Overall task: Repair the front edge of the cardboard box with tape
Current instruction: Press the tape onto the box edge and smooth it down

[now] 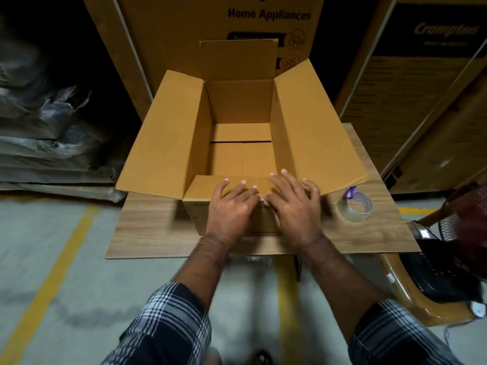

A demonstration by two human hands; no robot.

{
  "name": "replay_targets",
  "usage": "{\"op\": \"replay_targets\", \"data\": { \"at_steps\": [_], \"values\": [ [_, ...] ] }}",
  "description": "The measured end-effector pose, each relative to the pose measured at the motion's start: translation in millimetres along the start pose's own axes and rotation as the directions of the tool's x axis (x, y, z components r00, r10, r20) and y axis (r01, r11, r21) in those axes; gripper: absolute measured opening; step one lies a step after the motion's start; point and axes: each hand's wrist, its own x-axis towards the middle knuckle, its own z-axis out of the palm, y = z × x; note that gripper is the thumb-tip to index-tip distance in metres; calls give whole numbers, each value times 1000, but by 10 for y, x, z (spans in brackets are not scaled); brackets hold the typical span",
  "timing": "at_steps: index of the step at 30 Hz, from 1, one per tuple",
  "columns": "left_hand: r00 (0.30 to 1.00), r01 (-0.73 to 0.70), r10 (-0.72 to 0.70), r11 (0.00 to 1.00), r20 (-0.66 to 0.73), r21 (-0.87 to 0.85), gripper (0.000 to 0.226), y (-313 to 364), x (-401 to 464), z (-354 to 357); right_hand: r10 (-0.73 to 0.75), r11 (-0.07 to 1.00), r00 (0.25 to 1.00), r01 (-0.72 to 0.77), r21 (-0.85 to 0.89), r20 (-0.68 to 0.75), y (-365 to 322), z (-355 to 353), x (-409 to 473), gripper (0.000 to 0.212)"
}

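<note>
An open brown cardboard box (168, 133) stands on a small wooden table (147, 227), all its top flaps spread outward. My left hand (230, 206) and my right hand (296, 206) lie side by side, palms down and fingers spread, on the near flap and the box's front edge. Neither hand holds anything. A strip of clear tape seems to run under my fingers over the front edge, but it is hard to make out. A roll of clear tape (355, 206) with a purple tab lies on the table to the right of the box.
Large printed cartons (210, 19) stand right behind the table. Plastic-wrapped bundles (52, 133) are stacked at the left. A fan with a dark grille (461, 233) and a yellow-brown chair sit at the right. The concrete floor has yellow lines (47, 272).
</note>
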Motion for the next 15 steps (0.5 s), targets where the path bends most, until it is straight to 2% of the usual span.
{"op": "replay_targets", "data": {
  "at_steps": [3, 5, 7, 10, 12, 15],
  "values": [
    [998, 31, -31, 1000, 51, -5, 42, -52, -19, -29, 13, 999, 1000, -12, -30, 28, 207, -55, -60, 13],
    [992, 88, -87, 996, 86, -12, 51, -40, -41, -62, 44, 999, 998, -43, -32, 44, 339, -82, -131, 20],
    [989, 124, -122, 992, 83, -19, 62, 13, -120, -64, 83, 996, 997, -82, -41, 0, 353, -82, -230, 29],
    [995, 41, -40, 999, 96, -5, 79, 186, -375, -1, 64, 996, 995, -68, -51, -70, 110, -1, -468, 50],
    [983, 8, -12, 1000, 183, 20, 99, 301, -516, 78, 8, 999, 999, -6, -31, 46, -153, 73, -618, 68],
    [960, 35, -56, 996, 275, 82, 117, 340, -564, 192, 23, 1000, 976, -19, -21, 216, -303, 203, -652, 86]
  ]
}}
